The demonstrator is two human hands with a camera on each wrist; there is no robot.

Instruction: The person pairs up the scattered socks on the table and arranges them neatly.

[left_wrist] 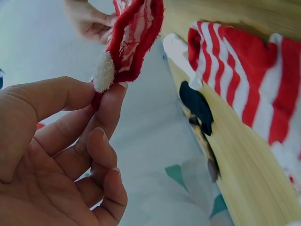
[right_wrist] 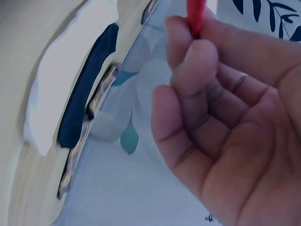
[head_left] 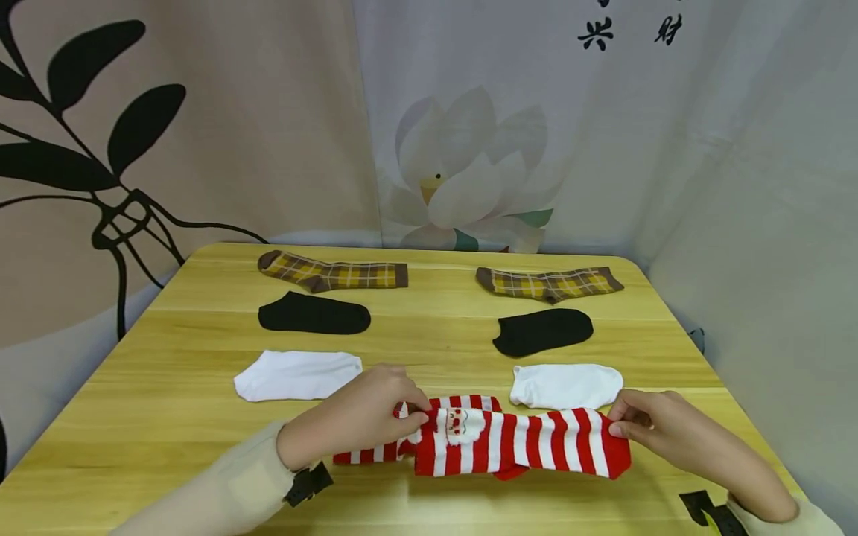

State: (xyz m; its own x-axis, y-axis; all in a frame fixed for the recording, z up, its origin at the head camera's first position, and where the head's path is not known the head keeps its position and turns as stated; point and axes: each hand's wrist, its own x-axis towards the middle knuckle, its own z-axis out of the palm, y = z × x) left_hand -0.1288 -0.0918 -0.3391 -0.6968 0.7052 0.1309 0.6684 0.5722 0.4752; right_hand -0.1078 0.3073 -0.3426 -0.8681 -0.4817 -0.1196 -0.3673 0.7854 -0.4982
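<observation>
Striped Santa sock (head_left: 536,441) held up just on the near side of the white ankle sock (head_left: 568,385) nearest the right hand (head_left: 660,424); grip clamped on it at 2 ends, left hand (head_left: 372,409) pinching by the open cuff (left_wrist: 157,33), right the red toe (head_left: 618,450). Probably best: light, even tension, ends level. Long axis sideways, roughly parallel to that ankle sock, toe pointing right.

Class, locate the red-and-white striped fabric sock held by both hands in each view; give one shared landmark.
Head: the held sock is low, right of centre, between left hand and right hand.
Left wrist: the held sock, top, left of centre.
Right wrist: only a red bit of the held sock, top, right of centre.
Shared landmark: green leaf shapes printed on the pale fabric curtain.
</observation>
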